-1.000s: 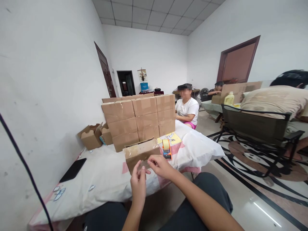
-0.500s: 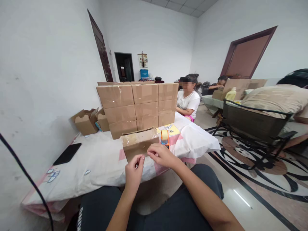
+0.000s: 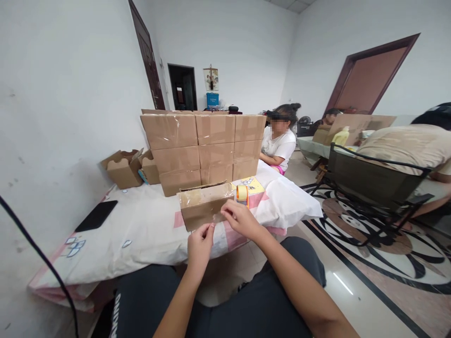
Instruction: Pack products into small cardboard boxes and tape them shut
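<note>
Cardboard box [image 3: 199, 211] resting on a cloth-covered table [image 3: 151, 237], close to the near edge and right of its middle, just beyond two bare hands. Its long side is turned towards them, probably so the front face and top are both within easy reach; clear tape [image 3: 206, 192] glints along the top. The left hand [image 3: 200, 244] is just off the box's near side, thumb and fingertips drawn together. The right hand [image 3: 239, 217] is a little higher, by the box's right end, its thumb and fingers likewise pinched. Whether anything thin is held between either set of fingertips is too small to make out. A roll of tape [image 3: 242, 193] in an orange holder stands just beside the box's right end, seemingly placed there to be handy. Behind, a stack of taped boxes [image 3: 215, 155] rises three high, perhaps set back to leave working room along the near edge. A flat black object [image 3: 97, 216] lies by the left edge, well apart from the hands
</note>
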Tool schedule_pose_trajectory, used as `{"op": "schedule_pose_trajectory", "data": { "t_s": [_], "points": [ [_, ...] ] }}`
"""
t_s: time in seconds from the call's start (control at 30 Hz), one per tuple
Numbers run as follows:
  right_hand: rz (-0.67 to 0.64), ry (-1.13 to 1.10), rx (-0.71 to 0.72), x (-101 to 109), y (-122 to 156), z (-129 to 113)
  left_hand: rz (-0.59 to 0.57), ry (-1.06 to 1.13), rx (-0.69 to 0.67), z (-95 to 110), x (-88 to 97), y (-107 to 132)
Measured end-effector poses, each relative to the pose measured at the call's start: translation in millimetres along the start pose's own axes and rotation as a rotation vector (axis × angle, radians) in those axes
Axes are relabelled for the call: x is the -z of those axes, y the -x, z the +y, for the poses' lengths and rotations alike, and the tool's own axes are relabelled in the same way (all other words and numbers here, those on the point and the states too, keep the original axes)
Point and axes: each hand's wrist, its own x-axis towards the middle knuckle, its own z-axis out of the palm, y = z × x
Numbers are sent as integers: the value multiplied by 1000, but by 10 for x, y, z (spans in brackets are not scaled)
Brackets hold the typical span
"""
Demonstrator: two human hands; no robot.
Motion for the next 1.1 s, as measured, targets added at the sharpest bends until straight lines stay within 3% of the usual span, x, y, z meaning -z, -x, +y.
{"op": "schedule_pose_trajectory", "data": {
  "t_s": [0.07,0.17,0.27,0.37,0.47,0.6,0.83,0.97,1.1],
  "points": [
    [58,4,-2,71,-14,4,81,-168,-121,8,42,-89],
    [105,-9,-15,178,-46,29,199,-453,-416,160,162,-373],
    [93,-30,-20,240,-85,56,15,-744,-591,341,277,-760],
    [90,-22,-17,258,-121,65,-206,-941,-497,361,295,-1038],
    [92,14,-36,268,-159,58,-303,-992,-413,229,240,-1089],
    [37,63,-52,301,-266,62,-252,-926,-468,70,190,-975],
    [-183,103,31,303,-709,112,-186,-853,-449,68,195,-939],
    [-315,206,57,145,-1039,157,-129,-831,-426,41,176,-946],
    [-460,306,-32,-129,-1305,265,-113,-841,-397,-19,124,-937]
  ]
}}
